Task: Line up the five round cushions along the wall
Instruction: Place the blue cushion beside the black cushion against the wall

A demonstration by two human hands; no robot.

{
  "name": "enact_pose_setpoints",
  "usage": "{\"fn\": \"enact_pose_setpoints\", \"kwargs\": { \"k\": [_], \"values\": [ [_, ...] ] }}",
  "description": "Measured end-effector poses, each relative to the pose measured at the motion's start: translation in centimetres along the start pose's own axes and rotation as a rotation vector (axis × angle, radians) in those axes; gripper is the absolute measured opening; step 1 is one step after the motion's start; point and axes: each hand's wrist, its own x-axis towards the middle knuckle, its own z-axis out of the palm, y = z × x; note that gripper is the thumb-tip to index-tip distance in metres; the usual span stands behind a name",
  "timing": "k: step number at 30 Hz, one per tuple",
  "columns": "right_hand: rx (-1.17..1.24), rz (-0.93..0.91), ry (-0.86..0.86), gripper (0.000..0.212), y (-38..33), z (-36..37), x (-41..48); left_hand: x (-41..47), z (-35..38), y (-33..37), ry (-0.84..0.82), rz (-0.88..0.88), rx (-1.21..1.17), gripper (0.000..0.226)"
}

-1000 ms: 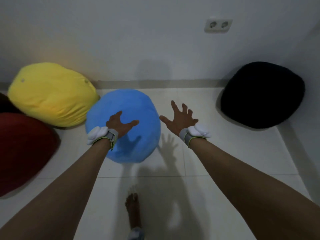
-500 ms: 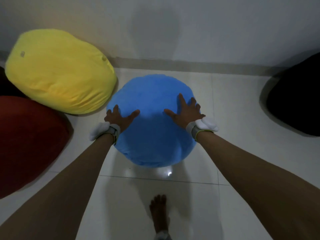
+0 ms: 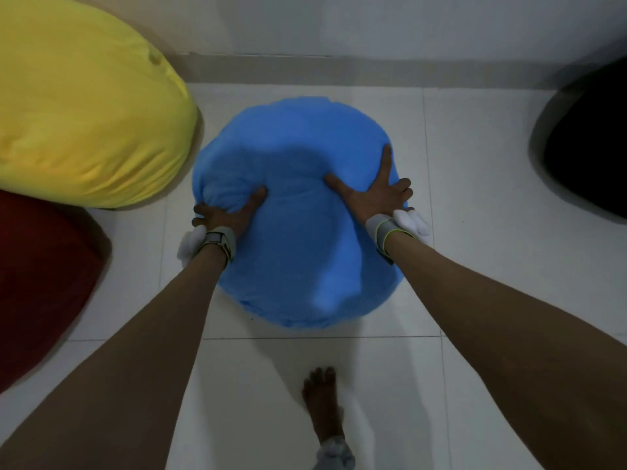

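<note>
A round blue cushion lies on the white tiled floor a short way in front of the wall. My left hand grips its left side, fingers dug into bunched fabric. My right hand presses on its right side with fingers spread over the edge. A yellow cushion rests against the wall to the left. Below it a dark red cushion lies at the left edge. A black cushion is partly in view at the right edge. No fifth cushion is in view.
The grey skirting of the white wall runs across the top. Bare tiles lie between the blue cushion and the black one. My bare foot stands on the floor below the blue cushion.
Both hands went from hovering open over the blue cushion to resting on it, and now grip its sides. The view has dropped closer to the cushion.
</note>
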Motion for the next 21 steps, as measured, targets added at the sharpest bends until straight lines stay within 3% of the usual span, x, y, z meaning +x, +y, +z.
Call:
{"fn": "enact_pose_setpoints", "kwargs": {
  "k": [10, 16, 21],
  "values": [
    [0.144, 0.010, 0.154, 0.119, 2.9, -5.1, -0.5, -4.3, 1.1, 3.8, -0.038, 0.137, -0.072, 0.151],
    [0.208, 0.136, 0.249, 0.115, 8.5, -14.7, -0.6, -11.6, 6.1, 10.6, -0.130, 0.295, 0.020, 0.146],
    [0.259, 0.278, 0.375, 0.117, 17.3, -26.3, 0.1, -21.1, 15.3, 17.0, -0.249, 0.422, 0.120, 0.140]
  ]
}}
